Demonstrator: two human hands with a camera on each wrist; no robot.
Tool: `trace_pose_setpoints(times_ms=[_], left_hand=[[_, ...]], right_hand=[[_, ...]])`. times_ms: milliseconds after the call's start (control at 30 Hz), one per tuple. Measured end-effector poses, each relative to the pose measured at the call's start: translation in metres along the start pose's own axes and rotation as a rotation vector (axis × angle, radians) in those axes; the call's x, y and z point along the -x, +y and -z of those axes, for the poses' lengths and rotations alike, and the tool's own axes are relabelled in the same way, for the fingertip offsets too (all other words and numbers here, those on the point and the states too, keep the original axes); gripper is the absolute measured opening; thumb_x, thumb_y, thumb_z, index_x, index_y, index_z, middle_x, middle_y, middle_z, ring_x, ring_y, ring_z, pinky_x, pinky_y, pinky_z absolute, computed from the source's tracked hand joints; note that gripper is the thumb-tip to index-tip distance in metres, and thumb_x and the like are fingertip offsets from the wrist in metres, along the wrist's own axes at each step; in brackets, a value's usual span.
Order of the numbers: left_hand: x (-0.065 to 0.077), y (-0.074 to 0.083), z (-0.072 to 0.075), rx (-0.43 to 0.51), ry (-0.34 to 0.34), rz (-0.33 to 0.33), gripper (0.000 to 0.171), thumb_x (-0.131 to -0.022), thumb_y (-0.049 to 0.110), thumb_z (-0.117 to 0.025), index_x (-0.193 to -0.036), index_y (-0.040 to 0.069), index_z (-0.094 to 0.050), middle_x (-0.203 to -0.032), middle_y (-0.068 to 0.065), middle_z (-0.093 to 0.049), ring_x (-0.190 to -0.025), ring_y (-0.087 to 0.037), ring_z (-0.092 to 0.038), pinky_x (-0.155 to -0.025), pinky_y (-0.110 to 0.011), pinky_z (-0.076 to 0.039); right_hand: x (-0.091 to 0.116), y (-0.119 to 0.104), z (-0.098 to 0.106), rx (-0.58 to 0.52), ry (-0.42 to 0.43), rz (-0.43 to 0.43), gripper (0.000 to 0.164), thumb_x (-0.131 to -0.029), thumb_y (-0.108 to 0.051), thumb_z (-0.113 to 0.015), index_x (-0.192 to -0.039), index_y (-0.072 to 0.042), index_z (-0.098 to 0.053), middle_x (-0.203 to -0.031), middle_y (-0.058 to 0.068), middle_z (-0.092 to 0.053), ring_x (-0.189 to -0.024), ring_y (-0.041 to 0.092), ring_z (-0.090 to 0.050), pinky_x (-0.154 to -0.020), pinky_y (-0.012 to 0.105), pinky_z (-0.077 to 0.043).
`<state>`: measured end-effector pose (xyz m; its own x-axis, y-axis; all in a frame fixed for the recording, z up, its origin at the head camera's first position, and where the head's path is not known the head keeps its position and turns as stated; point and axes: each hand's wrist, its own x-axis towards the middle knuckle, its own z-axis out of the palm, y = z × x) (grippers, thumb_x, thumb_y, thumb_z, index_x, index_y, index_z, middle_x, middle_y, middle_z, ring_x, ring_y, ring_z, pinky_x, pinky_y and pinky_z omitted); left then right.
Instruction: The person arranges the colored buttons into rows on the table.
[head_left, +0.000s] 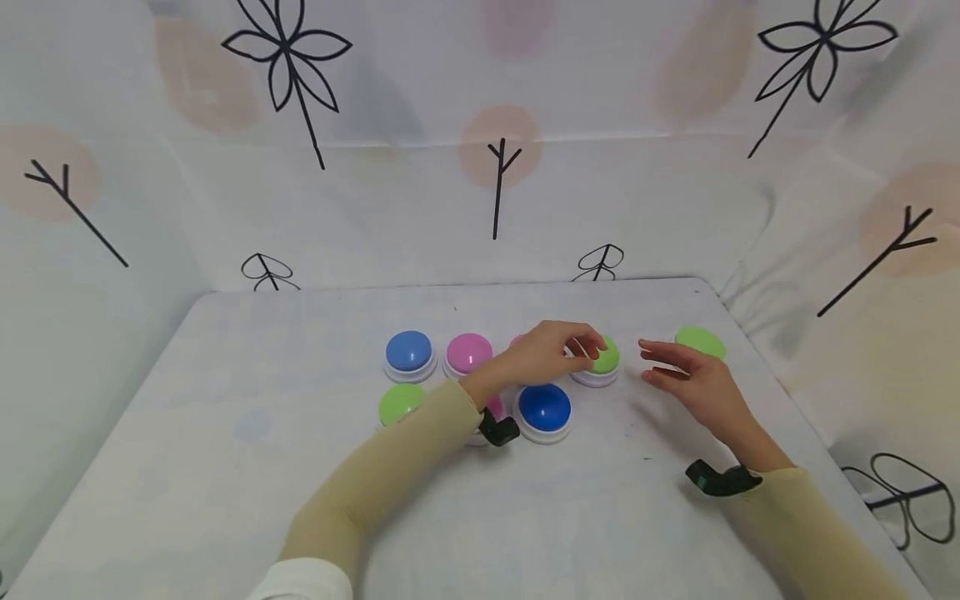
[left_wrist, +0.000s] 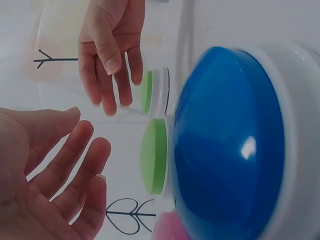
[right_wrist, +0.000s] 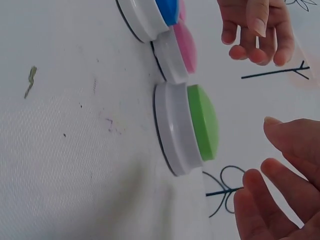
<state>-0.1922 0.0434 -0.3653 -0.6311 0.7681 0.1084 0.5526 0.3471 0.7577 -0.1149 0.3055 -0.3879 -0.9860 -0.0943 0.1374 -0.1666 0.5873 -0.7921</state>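
My left hand [head_left: 553,348] hovers with loosely bent fingers over the table, near a green dome button [head_left: 606,357] on a white base. Apart from the button's dome in the left wrist view, the left hand [left_wrist: 55,175] holds nothing. To the right, my right hand [head_left: 697,385] is held in the air with its fingers spread, short of another green button [head_left: 701,341]. No object lies between the fingers of the right hand [right_wrist: 280,195] in the right wrist view. A dark blue button [head_left: 545,407] sits below the left wrist.
Left of the hands stand a lighter blue button [head_left: 408,351], a pink button [head_left: 469,353] and a green button [head_left: 400,403]. My left arm partly covers another pink button [head_left: 494,407]. The white table [head_left: 225,467] meets patterned cloth walls [head_left: 420,208] at the back and sides.
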Motion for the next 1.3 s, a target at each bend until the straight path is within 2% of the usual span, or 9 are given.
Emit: trace_pose_setpoints(times_ms=[167, 333, 500, 600, 667, 867, 1000, 1100, 1300], left_hand=[[-0.014, 0.005, -0.009, 0.015, -0.023, 0.002, 0.028, -0.097, 0.017, -0.067, -0.125, 0.015, -0.065, -0.102, 0.012, -0.062, -0.095, -0.001, -0.056, -0.080, -0.011, -0.047], [-0.028, 0.007, -0.019, 0.001, -0.028, -0.007, 0.029, -0.097, 0.018, -0.067, -0.125, 0.015, -0.065, -0.101, 0.013, -0.063, -0.091, 0.002, -0.057, -0.079, -0.010, -0.046], [-0.041, 0.011, -0.029, -0.023, -0.019, -0.014, 0.027, -0.097, 0.020, -0.067, -0.124, 0.015, -0.065, -0.104, 0.011, -0.064, -0.091, 0.003, -0.057, -0.079, -0.009, -0.045], [-0.046, 0.013, -0.033, -0.019, -0.008, 0.005, 0.027, -0.098, 0.021, -0.066, -0.124, 0.014, -0.065, -0.110, 0.008, -0.066, -0.092, 0.005, -0.057, -0.079, -0.008, -0.044], [-0.049, 0.014, -0.036, -0.014, -0.001, 0.026, 0.028, -0.098, 0.022, -0.066, -0.125, 0.015, -0.065, -0.116, 0.006, -0.067, -0.095, 0.005, -0.056, -0.080, -0.008, -0.043], [-0.059, 0.019, -0.042, -0.027, 0.012, 0.068, 0.032, -0.097, 0.024, -0.067, -0.128, 0.018, -0.063, -0.124, 0.007, -0.065, -0.104, 0.003, -0.054, -0.083, -0.007, -0.041], [-0.065, 0.020, -0.047, -0.050, 0.015, 0.069, 0.033, -0.097, 0.025, -0.068, -0.129, 0.020, -0.062, -0.126, 0.011, -0.063, -0.107, 0.005, -0.053, -0.085, -0.007, -0.039], [-0.070, 0.020, -0.050, -0.061, 0.017, 0.081, 0.034, -0.097, 0.027, -0.067, -0.130, 0.023, -0.062, -0.126, 0.016, -0.061, -0.108, 0.007, -0.052, -0.085, -0.007, -0.039], [-0.078, 0.020, -0.057, -0.047, 0.008, 0.104, 0.038, -0.097, 0.028, -0.067, -0.134, 0.025, -0.059, -0.130, 0.019, -0.058, -0.111, 0.007, -0.051, -0.087, -0.007, -0.039]], right_hand=[[0.001, 0.008, 0.007, 0.038, 0.039, -0.009, 0.052, -0.093, -0.028, -0.073, -0.139, -0.009, -0.059, -0.130, 0.016, -0.063, -0.118, 0.019, -0.061, -0.085, 0.007, -0.045], [0.004, 0.013, 0.015, 0.026, 0.074, 0.009, 0.051, -0.092, -0.025, -0.074, -0.137, -0.008, -0.060, -0.130, 0.015, -0.063, -0.113, 0.007, -0.062, -0.084, 0.007, -0.046], [0.009, 0.016, 0.025, -0.019, 0.114, 0.000, 0.050, -0.091, -0.021, -0.075, -0.136, -0.004, -0.060, -0.130, 0.004, -0.064, -0.110, -0.002, -0.060, -0.083, 0.007, -0.046], [0.012, 0.021, 0.031, -0.026, 0.142, -0.017, 0.050, -0.090, -0.019, -0.076, -0.136, -0.003, -0.060, -0.127, -0.002, -0.065, -0.108, -0.006, -0.058, -0.083, 0.006, -0.046], [0.014, 0.024, 0.035, -0.008, 0.158, -0.041, 0.051, -0.091, -0.020, -0.075, -0.136, -0.003, -0.059, -0.127, -0.002, -0.065, -0.107, -0.008, -0.057, -0.082, 0.005, -0.046], [0.015, 0.032, 0.044, 0.046, 0.176, -0.127, 0.054, -0.094, -0.027, -0.071, -0.139, -0.002, -0.055, -0.137, 0.012, -0.059, -0.108, -0.006, -0.054, -0.080, 0.005, -0.046], [0.015, 0.037, 0.048, 0.038, 0.200, -0.141, 0.055, -0.094, -0.028, -0.072, -0.140, -0.003, -0.055, -0.139, 0.008, -0.059, -0.109, -0.007, -0.054, -0.080, 0.004, -0.045], [0.014, 0.040, 0.051, 0.039, 0.209, -0.161, 0.057, -0.093, -0.031, -0.072, -0.140, -0.003, -0.055, -0.140, 0.006, -0.058, -0.113, -0.001, -0.055, -0.080, 0.004, -0.045], [0.012, 0.045, 0.053, 0.073, 0.188, -0.233, 0.063, -0.095, -0.039, -0.067, -0.144, -0.002, -0.050, -0.146, 0.017, -0.050, -0.130, 0.037, -0.048, -0.080, 0.006, -0.046]])
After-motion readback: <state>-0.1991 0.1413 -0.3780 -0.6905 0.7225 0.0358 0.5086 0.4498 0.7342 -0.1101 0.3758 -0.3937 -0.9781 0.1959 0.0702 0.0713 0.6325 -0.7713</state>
